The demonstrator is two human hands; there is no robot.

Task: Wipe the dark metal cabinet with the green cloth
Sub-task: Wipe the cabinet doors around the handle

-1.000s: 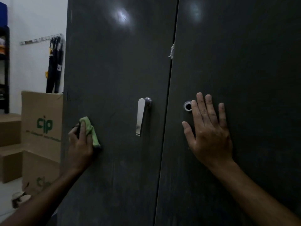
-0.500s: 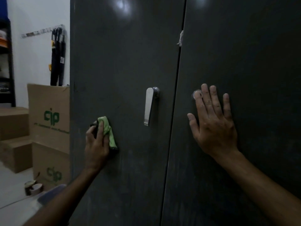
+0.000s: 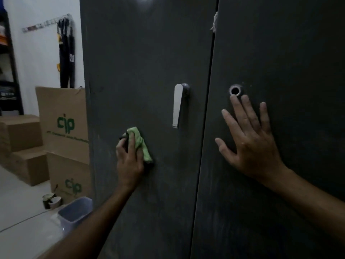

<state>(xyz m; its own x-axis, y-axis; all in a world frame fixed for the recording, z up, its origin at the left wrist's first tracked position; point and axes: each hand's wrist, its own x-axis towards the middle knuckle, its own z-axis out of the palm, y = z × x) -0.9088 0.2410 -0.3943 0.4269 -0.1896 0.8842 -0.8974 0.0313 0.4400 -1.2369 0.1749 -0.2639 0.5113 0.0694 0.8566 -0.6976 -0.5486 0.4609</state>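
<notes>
The dark metal cabinet (image 3: 141, 58) fills most of the view, its two doors closed. My left hand (image 3: 128, 159) grips the folded green cloth (image 3: 142, 145) and presses it against the left door, below and left of the silver handle (image 3: 178, 104). My right hand (image 3: 248, 139) lies flat with spread fingers on the right door, its fingertips just under the round keyhole (image 3: 234, 90).
Stacked cardboard boxes (image 3: 63, 116) stand to the left of the cabinet. A translucent plastic bin (image 3: 74, 212) and tape rolls (image 3: 51, 200) sit on the floor by its corner. Dark umbrellas (image 3: 66, 53) hang on the white wall behind.
My left hand has slid the green cloth rightwards across the left door, from its left edge towards the handle. My right hand has slipped slightly down, uncovering the keyhole.
</notes>
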